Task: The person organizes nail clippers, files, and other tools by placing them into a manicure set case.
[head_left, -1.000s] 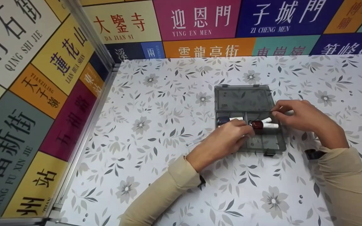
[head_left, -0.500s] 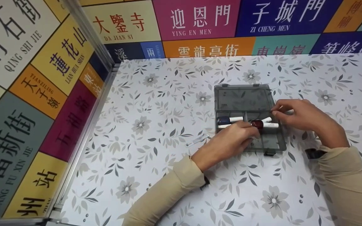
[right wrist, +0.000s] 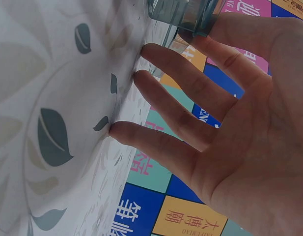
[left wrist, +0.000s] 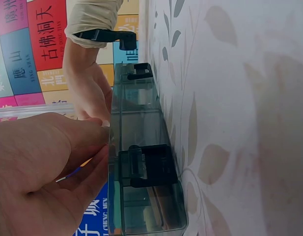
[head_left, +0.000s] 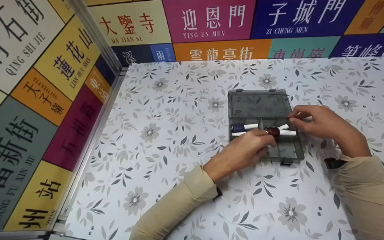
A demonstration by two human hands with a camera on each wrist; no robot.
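Observation:
A smoky grey see-through compartment box (head_left: 288, 151) lies with its lid (head_left: 258, 104) folded back. In it lie a dark blue nail polish bottle (head_left: 238, 128) with a white cap, a dark red one (head_left: 272, 132), and white caps of others partly covered. My left hand (head_left: 245, 148) reaches over the box's front left, fingers bent down beside the red bottle. Its fingertips are hidden, so what they hold does not show. My right hand (head_left: 322, 123) pinches the box's right edge near the hinge between thumb and index finger. Its other fingers (right wrist: 166, 93) stretch down to the tabletop.
A thin clear piece (head_left: 208, 149) lies on the flower-patterned tabletop (head_left: 178, 110), left of the box. Printed panels (head_left: 212, 20) with place names stand along the back and left side. Black latches (left wrist: 151, 164) stick out from the box's front.
My left hand has shifted a little to the right over the box, uncovering more of the blue bottle and a white cap below it. The right hand and the box stay put.

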